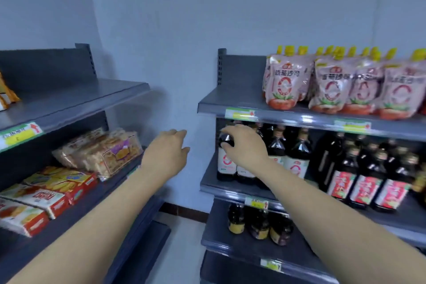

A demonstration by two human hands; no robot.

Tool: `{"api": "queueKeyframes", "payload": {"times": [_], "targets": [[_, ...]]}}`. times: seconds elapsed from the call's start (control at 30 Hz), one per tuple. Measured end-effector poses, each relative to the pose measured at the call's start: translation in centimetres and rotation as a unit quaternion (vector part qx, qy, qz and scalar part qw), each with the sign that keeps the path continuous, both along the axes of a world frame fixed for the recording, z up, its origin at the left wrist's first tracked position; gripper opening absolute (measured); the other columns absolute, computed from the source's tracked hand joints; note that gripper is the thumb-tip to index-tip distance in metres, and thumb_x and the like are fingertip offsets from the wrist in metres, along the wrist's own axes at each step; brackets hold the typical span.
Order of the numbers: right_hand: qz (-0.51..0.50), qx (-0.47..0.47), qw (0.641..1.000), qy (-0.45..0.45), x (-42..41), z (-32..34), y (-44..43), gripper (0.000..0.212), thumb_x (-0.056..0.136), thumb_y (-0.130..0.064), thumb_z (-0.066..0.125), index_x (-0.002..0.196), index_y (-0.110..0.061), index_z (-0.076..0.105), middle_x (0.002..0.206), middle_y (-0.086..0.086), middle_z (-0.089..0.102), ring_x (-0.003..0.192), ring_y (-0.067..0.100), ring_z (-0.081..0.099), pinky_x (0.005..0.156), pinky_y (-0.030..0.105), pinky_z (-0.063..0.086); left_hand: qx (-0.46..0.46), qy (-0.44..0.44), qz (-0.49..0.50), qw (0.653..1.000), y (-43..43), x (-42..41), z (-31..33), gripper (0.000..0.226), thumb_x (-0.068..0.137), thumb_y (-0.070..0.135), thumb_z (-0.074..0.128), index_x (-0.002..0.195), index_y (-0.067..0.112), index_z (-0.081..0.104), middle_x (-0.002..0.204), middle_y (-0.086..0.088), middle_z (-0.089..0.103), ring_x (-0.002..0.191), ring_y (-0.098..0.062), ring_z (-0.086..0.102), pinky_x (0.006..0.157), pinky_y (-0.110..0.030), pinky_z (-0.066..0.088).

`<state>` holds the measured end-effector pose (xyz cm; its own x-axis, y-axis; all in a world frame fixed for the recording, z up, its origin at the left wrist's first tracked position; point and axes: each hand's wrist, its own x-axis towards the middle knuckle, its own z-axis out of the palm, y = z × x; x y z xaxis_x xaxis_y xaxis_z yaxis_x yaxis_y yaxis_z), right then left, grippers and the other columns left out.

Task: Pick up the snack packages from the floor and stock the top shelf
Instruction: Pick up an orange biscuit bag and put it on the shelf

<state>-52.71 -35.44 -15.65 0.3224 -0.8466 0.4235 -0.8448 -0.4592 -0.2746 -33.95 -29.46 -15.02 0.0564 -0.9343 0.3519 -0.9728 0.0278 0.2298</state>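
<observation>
The left rack's grey top shelf (76, 97) is mostly bare, with one orange snack bag (7, 97) at its far left edge. My left hand (168, 152) hangs in the gap between the two racks, fingers loosely extended, holding nothing. My right hand (244, 143) is stretched out in front of the dark bottles on the right rack's second shelf, fingers slightly bent and nothing in it. No snack package on the floor shows in this view.
Clear-wrapped biscuit packs (101, 152) and red cracker boxes (43, 193) fill the left rack's second shelf. Pink spouted sauce pouches (341, 83) line the right rack's top shelf, with dark sauce bottles (359, 173) below. A strip of pale floor (184, 244) lies between the racks.
</observation>
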Motion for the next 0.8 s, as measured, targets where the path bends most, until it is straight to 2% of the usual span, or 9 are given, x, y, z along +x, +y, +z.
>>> {"api": "queueKeyframes", "payload": {"times": [0.17, 0.27, 0.37, 0.43, 0.57, 0.67, 0.8], "targets": [[-0.091, 0.018, 0.996, -0.007, -5.7, -1.9, 6.9, 0.040, 0.091, -0.027, 0.057, 0.131, -0.020, 0.055, 0.124, 0.004, 0.059, 0.121, 0.024, 0.049, 0.095, 0.035, 0.043, 0.026, 0.007, -0.099, 0.995, 2.4, -5.4, -2.4, 0.039, 0.095, 0.024, 0.051, 0.130, 0.006, 0.051, 0.126, -0.013, 0.056, 0.118, -0.032, 0.048, 0.092, -0.042, 0.045], [-0.150, 0.019, 0.988, -0.015, -9.8, -3.2, 11.4, 0.040, 0.092, -0.027, 0.057, 0.132, -0.021, 0.056, 0.126, 0.002, 0.059, 0.122, 0.022, 0.049, 0.094, 0.034, 0.044, 0.031, 0.015, -0.166, 0.986, 4.0, -9.5, -3.5, 0.040, 0.094, 0.023, 0.051, 0.132, 0.010, 0.051, 0.124, -0.011, 0.057, 0.117, -0.031, 0.049, 0.089, -0.039, 0.045], [-0.210, 0.034, 0.977, -0.013, -14.6, -4.6, 15.8, 0.040, 0.092, -0.026, 0.057, 0.131, -0.018, 0.056, 0.125, 0.005, 0.060, 0.119, 0.024, 0.052, 0.090, 0.036, 0.048, 0.044, 0.016, -0.233, 0.971, 6.0, -14.5, -4.4, 0.041, 0.096, 0.025, 0.051, 0.133, 0.008, 0.049, 0.126, -0.014, 0.056, 0.118, -0.032, 0.049, 0.092, -0.044, 0.045], [-0.255, 0.042, 0.966, -0.014, -18.0, -5.5, 18.5, 0.040, 0.093, -0.025, 0.058, 0.132, -0.018, 0.055, 0.125, 0.006, 0.060, 0.118, 0.024, 0.052, 0.091, 0.037, 0.048, 0.052, 0.011, -0.273, 0.961, 7.4, -18.0, -4.9, 0.044, 0.096, 0.027, 0.051, 0.136, 0.008, 0.048, 0.126, -0.014, 0.056, 0.119, -0.032, 0.049, 0.094, -0.045, 0.045], [-0.337, 0.049, 0.939, -0.035, -24.8, -7.3, 23.6, 0.040, 0.090, -0.025, 0.060, 0.130, -0.019, 0.057, 0.125, 0.006, 0.060, 0.121, 0.025, 0.051, 0.089, 0.038, 0.049, 0.061, -0.001, -0.344, 0.937, 9.9, -25.1, -6.2, 0.037, 0.095, 0.025, 0.051, 0.126, 0.006, 0.053, 0.121, -0.013, 0.058, 0.114, -0.031, 0.051, 0.091, -0.044, 0.047], [-0.386, 0.063, 0.919, -0.045, -29.8, -8.2, 27.0, 0.037, 0.086, -0.023, 0.060, 0.123, -0.019, 0.062, 0.114, 0.008, 0.063, 0.111, 0.028, 0.055, 0.081, 0.037, 0.050, 0.064, -0.016, -0.385, 0.920, 11.6, -31.0, -6.9, 0.040, 0.096, 0.026, 0.051, 0.132, 0.007, 0.050, 0.129, -0.012, 0.056, 0.121, -0.030, 0.048, 0.096, -0.042, 0.044], [-0.447, 0.081, 0.889, -0.058, -37.0, -9.0, 31.8, 0.034, 0.086, -0.019, 0.059, 0.120, -0.015, 0.063, 0.118, 0.012, 0.061, 0.110, 0.032, 0.056, 0.083, 0.041, 0.050, 0.072, -0.023, -0.434, 0.898, 13.9, -39.5, -8.2, 0.043, 0.096, 0.028, 0.051, 0.135, 0.010, 0.049, 0.129, -0.011, 0.056, 0.120, -0.031, 0.049, 0.095, -0.042, 0.044]]}}
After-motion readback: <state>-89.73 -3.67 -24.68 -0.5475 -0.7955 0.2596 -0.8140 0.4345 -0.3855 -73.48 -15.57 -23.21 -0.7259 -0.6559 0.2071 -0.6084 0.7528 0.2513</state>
